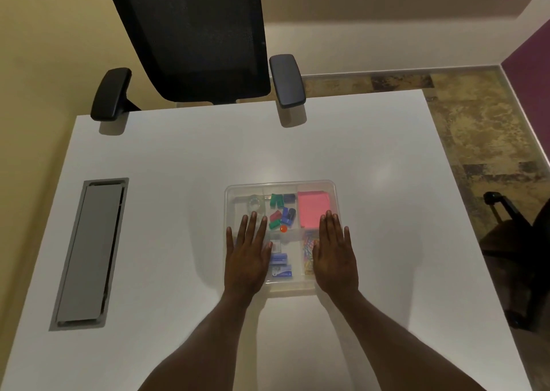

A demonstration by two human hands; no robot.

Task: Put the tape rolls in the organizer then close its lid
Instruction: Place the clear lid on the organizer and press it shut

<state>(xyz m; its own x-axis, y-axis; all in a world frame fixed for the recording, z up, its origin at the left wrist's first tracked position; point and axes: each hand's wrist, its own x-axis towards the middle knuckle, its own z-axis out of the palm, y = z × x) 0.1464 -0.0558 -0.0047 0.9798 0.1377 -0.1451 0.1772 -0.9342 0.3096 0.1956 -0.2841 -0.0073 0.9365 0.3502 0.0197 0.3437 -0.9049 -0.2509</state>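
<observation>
A clear plastic organizer (281, 184) sits on the white table, its transparent lid lying flat over the compartments. A clear tape roll (256, 203) shows through the lid in the far left compartment. My left hand (247, 256) lies flat, palm down, on the left part of the lid, fingers spread. My right hand (334, 256) lies flat on the right part, fingers apart. Neither hand holds anything. What lies under the hands is hidden.
Inside are coloured pieces (281, 213), a pink note pad (314, 210), blue boxes (281, 267) and paper clips (308, 249). A grey cable hatch (89, 253) is set in the table at left. A black office chair (202, 39) stands at the far edge.
</observation>
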